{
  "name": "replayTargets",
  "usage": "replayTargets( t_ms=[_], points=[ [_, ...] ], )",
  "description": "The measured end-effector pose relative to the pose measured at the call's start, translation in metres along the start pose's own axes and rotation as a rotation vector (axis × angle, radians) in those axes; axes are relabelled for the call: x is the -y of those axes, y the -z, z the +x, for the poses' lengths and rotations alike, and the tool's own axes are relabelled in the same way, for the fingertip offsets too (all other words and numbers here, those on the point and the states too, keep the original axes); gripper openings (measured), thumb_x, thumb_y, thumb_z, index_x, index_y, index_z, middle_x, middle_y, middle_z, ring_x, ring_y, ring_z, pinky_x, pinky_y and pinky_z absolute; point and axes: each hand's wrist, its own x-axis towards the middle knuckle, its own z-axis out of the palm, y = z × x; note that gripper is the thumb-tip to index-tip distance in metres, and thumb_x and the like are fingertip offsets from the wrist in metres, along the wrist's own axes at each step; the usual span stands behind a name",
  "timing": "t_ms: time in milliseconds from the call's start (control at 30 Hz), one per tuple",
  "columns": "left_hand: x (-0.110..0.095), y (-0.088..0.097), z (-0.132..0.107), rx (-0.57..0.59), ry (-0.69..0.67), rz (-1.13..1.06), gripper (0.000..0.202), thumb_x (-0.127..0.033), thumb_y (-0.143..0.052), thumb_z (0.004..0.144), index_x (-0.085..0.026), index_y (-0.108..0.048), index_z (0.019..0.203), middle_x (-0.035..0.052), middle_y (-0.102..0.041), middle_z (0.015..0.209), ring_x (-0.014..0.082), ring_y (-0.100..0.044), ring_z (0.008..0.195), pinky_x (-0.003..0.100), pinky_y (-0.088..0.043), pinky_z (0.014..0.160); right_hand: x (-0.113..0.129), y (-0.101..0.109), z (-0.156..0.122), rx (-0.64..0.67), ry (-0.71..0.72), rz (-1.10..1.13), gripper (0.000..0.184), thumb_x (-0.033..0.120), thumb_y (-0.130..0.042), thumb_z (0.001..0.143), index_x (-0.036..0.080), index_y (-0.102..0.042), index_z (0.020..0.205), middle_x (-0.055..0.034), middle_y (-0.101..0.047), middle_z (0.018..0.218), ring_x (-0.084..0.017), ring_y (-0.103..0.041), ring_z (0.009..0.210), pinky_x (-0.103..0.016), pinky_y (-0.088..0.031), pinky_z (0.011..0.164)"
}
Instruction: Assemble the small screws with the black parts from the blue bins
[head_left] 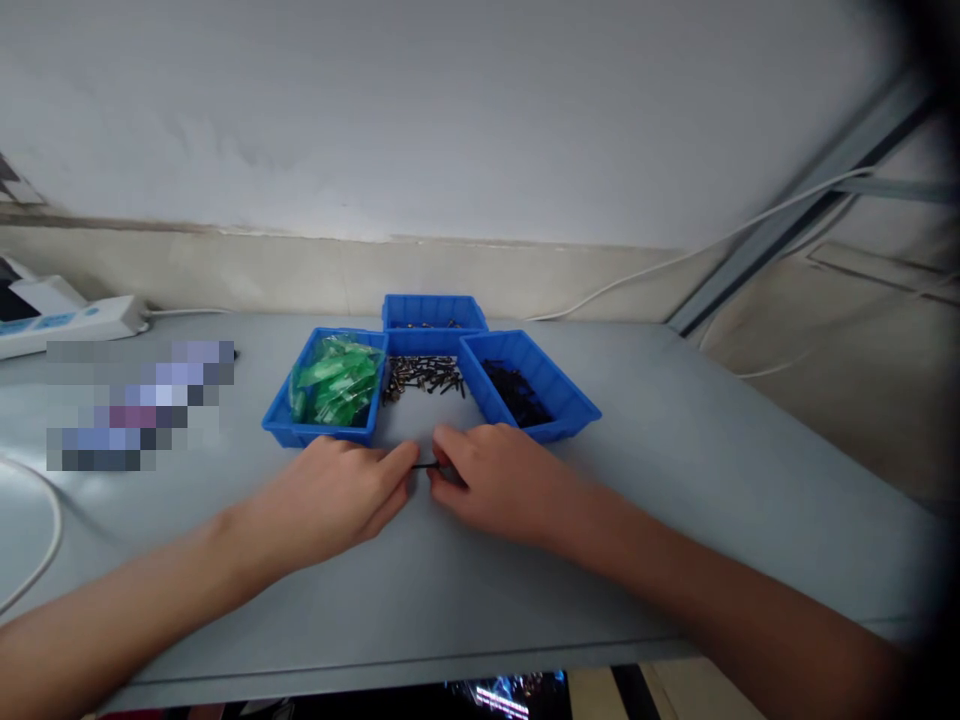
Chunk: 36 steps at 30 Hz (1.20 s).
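Between my two hands runs a thin black rod-like piece (pixel 425 465), too small to name surely. My left hand (pixel 341 490) pinches its left end, and my right hand (pixel 499 480) closes on the other end with thumb and fingers. Just beyond the hands, a loose pile of small dark and brassy screw-like pieces (pixel 424 375) lies on the table. Green plastic packets (pixel 337 380) fill the left blue bin (pixel 281 432). Many thin black pieces (pixel 517 392) lie in the right blue bin (pixel 574 408).
A third blue bin (pixel 435 343) with small metallic pieces stands at the back. On the grey table (pixel 375 610), a white power strip (pixel 82 322) and a blurred-out object (pixel 142 405) lie left. A white cable (pixel 652 268) crosses a metal frame post (pixel 757 240) at right.
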Motion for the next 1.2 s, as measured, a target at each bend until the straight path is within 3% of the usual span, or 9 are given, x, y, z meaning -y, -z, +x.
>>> replayTargets(
  t_ms=[233, 433, 600, 733, 900, 1100, 1200],
  points=[
    [0.0, 0.0, 0.0, 0.045, 0.026, 0.03, 0.016, -0.022, -0.031, 0.087, -0.017, -0.046, 0.084, -0.001, -0.055, 0.054, 0.0162, -0.054, 0.044, 0.027, -0.026, 0.04, -0.001, 0.004, 0.001, -0.041, 0.05, 0.187, 0.005, 0.022, -0.045, 0.077, 0.019, -0.044, 0.075, 0.0031, -0.051, 0.058, -0.011, -0.046, 0.053, -0.024, -0.024, 0.049],
    [0.0, 0.001, 0.001, 0.055, 0.027, 0.006, 0.015, -0.021, -0.032, 0.087, -0.016, -0.045, 0.092, 0.0001, -0.058, 0.058, 0.0168, -0.056, 0.048, 0.026, -0.032, 0.041, 0.0, 0.005, 0.001, -0.08, 0.068, 0.284, 0.007, 0.02, -0.045, 0.077, 0.019, -0.041, 0.082, 0.0016, -0.053, 0.068, -0.011, -0.048, 0.057, -0.023, -0.029, 0.051],
    [0.0, 0.003, 0.0, 0.04, 0.058, 0.012, 0.014, -0.017, -0.034, 0.083, -0.015, -0.044, 0.093, 0.0007, -0.059, 0.06, 0.0175, -0.057, 0.048, 0.026, -0.031, 0.039, -0.001, 0.005, 0.002, -0.14, 0.175, 0.146, 0.002, 0.018, -0.042, 0.078, 0.018, -0.042, 0.081, -0.0017, -0.054, 0.073, -0.014, -0.049, 0.065, -0.026, -0.033, 0.058],
    [0.002, 0.002, -0.001, 0.047, 0.06, 0.008, 0.018, -0.013, -0.038, 0.077, -0.015, -0.043, 0.093, 0.0013, -0.06, 0.061, 0.0175, -0.057, 0.048, 0.026, -0.029, 0.039, -0.003, 0.006, 0.001, -0.138, 0.283, 0.104, 0.01, 0.016, -0.04, 0.08, 0.017, -0.045, 0.089, -0.0031, -0.055, 0.077, -0.015, -0.049, 0.068, -0.027, -0.035, 0.061],
    [0.003, -0.002, 0.0, 0.055, 0.032, -0.005, 0.013, -0.015, -0.035, 0.082, -0.016, -0.043, 0.092, 0.0, -0.059, 0.062, 0.0176, -0.057, 0.049, 0.027, -0.027, 0.04, -0.005, 0.007, 0.001, -0.121, 0.376, 0.153, 0.012, 0.015, -0.041, 0.079, 0.016, -0.047, 0.09, -0.0018, -0.055, 0.075, -0.013, -0.048, 0.065, -0.025, -0.035, 0.058],
    [0.0, 0.001, 0.003, 0.13, 0.081, -0.006, 0.023, -0.031, -0.027, 0.09, -0.019, -0.045, 0.085, -0.0005, -0.059, 0.061, 0.0194, -0.059, 0.053, 0.027, -0.028, 0.043, -0.009, 0.003, 0.003, -0.198, 0.308, -0.129, 0.013, 0.013, -0.038, 0.081, 0.014, -0.051, 0.083, -0.0056, -0.056, 0.074, -0.017, -0.049, 0.072, -0.029, -0.036, 0.065],
    [-0.001, 0.002, 0.004, 0.168, 0.063, -0.004, 0.024, -0.031, -0.028, 0.09, -0.02, -0.045, 0.079, -0.0014, -0.059, 0.063, 0.019, -0.059, 0.055, 0.027, -0.028, 0.044, -0.015, 0.004, 0.005, -0.267, 0.178, -0.263, 0.016, 0.015, -0.036, 0.084, 0.013, -0.052, 0.084, -0.008, -0.056, 0.077, -0.02, -0.049, 0.079, -0.031, -0.036, 0.072]
  ],
)
